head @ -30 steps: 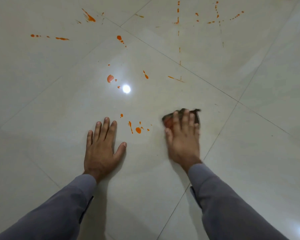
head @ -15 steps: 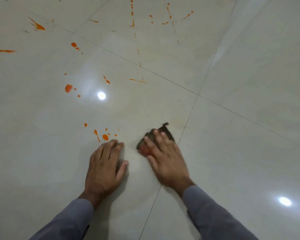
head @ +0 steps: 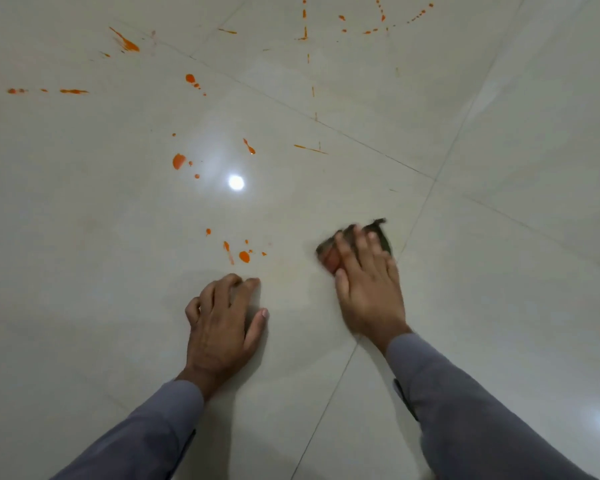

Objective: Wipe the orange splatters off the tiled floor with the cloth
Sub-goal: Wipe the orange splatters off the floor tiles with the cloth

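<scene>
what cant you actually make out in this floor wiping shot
- Head view: most of the cloth is hidden under the right hand, which is motion-blurred.
- Floor under the left hand: hidden by the hand.
- Splatters at the top edge: cut off.
- Farthest specks: too small to count.

Glossy smooth tiled floor point(head: 499, 133); dark cloth point(head: 329, 252)

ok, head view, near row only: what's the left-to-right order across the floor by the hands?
left hand resting on the tiled floor → cluster of orange splatters just beyond its fingertips → dark cloth → right hand pressing on the cloth, fingers blurred → tile grout line.
</scene>
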